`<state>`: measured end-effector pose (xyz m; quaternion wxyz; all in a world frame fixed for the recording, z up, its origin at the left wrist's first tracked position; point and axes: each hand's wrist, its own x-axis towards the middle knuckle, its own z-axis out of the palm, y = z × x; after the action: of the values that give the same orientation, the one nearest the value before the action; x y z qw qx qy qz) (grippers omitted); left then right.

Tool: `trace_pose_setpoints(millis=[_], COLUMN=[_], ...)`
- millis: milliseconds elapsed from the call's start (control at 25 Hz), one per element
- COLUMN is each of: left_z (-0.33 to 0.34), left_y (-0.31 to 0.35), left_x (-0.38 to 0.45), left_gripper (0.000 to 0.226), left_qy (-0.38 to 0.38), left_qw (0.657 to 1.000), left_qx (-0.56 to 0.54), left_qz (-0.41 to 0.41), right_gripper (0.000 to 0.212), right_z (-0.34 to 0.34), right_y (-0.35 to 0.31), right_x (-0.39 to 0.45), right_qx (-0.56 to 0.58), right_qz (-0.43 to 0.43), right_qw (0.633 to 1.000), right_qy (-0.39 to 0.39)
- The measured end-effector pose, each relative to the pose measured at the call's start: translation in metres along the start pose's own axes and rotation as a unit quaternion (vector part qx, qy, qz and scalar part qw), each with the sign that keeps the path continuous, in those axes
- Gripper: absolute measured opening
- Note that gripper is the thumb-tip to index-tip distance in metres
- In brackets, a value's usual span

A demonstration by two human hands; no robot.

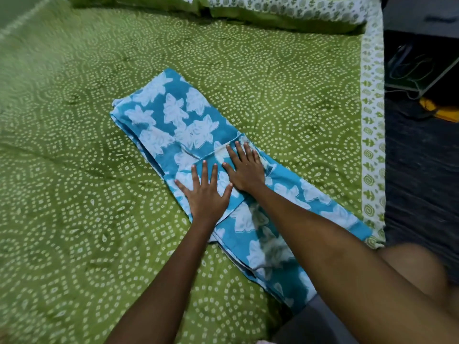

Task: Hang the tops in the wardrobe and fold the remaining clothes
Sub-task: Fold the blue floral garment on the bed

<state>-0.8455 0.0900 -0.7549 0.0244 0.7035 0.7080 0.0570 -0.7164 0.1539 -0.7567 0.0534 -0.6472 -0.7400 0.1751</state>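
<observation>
Turquoise cotton garment with white floral print (188, 125), soft and limp, is pressed flat mid-bed on the green dotted bedspread (74, 194) by left hand (205, 194) and right hand (246, 170), fingers straight and spread; its far folded end is judged best for gripping.

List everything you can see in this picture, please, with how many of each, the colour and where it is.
Blue cotton garment with white flower print: one, blue and white, partly folded, lying aslant across the middle of the bed.
Green bedsheet with white dotted circles: one, green and white, covering the bed under the garment.
White bedsheet border with green motifs: one, white and green, along the bed's right edge.
Green and white printed pillows: apparently two, at the top edge.
Dark floor: one, dark, right of the bed.
Yellow object: one, yellow, on the floor at far right; too blurred to name.
Left hand: one, flat on the garment.
Right hand: one, flat on the garment, beside the left.
</observation>
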Motion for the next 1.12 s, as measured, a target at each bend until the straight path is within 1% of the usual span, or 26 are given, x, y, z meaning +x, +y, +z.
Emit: trace_pose_setpoints(millis=[80,160,280,400,520,560,640,720,760,800,840,880,960,1000,1080,1120], left_z=[0.001,-0.003,-0.009,-0.01,-0.012,-0.012,-0.011,-0.006,-0.004,-0.003,-0.003,-0.005,-0.008,-0.008,-0.008,-0.012], left_y=[0.001,0.002,0.001,0.0,0.006,0.009,0.017,0.026,0.029,0.033,0.037,0.039,0.045,0.048,0.057,0.064], left_x=[-0.012,-0.024,-0.04,-0.059,-0.083,-0.091,-0.108,-0.123,-0.129,-0.135,-0.141,-0.147,-0.161,-0.167,-0.177,-0.181], left_gripper=[0.087,0.101,0.114,0.115,0.106,0.102,0.089,0.067,0.058,0.054,0.056,0.062,0.079,0.084,0.08,0.074], left_qy=[0.006,-0.015,-0.024,-0.018,-0.019,-0.016,0.01,0.023,0.018,0.006,-0.006,-0.025,-0.05,-0.055,-0.047,-0.046], left_qw=[0.999,0.997,0.995,0.996,0.999,0.999,0.999,0.988,0.974,0.957,0.939,0.923,0.899,0.893,0.895,0.902], left_qx=[-0.01,-0.015,-0.019,-0.027,-0.016,-0.014,-0.015,-0.036,-0.045,-0.051,-0.056,-0.058,-0.024,-0.007,-0.003,-0.001], left_qz=[-0.042,-0.079,-0.096,-0.078,-0.048,-0.03,0.037,0.151,0.223,0.287,0.339,0.378,0.434,0.447,0.444,0.43], right_gripper=[0.065,0.07,0.077,0.077,0.077,0.079,0.089,0.099,0.1,0.098,0.095,0.093,0.087,0.087,0.091,0.092], right_z=[-0.004,-0.003,-0.005,-0.01,-0.014,-0.015,-0.022,-0.029,-0.034,-0.04,-0.047,-0.054,-0.069,-0.079,-0.1,-0.109], right_y=[0.003,0.004,0.014,0.037,0.059,0.066,0.079,0.096,0.106,0.116,0.127,0.139,0.167,0.182,0.209,0.216], right_x=[0.011,0.011,-0.006,-0.037,-0.075,-0.086,-0.109,-0.133,-0.145,-0.155,-0.165,-0.174,-0.189,-0.193,-0.201,-0.203], right_qx=[-0.002,0.001,0.011,-0.01,-0.028,-0.042,-0.081,-0.123,-0.14,-0.155,-0.169,-0.182,-0.207,-0.218,-0.24,-0.255], right_qz=[0.009,0.015,0.029,0.025,0.003,-0.011,-0.066,-0.145,-0.18,-0.21,-0.238,-0.262,-0.308,-0.321,-0.325,-0.323], right_qw=[1.0,1.0,1.0,1.0,1.0,0.999,0.994,0.981,0.972,0.963,0.952,0.942,0.918,0.908,0.891,0.887], right_qy=[0.007,0.013,0.006,0.011,0.004,-0.002,-0.02,-0.048,-0.061,-0.073,-0.088,-0.106,-0.137,-0.158,-0.205,-0.211])
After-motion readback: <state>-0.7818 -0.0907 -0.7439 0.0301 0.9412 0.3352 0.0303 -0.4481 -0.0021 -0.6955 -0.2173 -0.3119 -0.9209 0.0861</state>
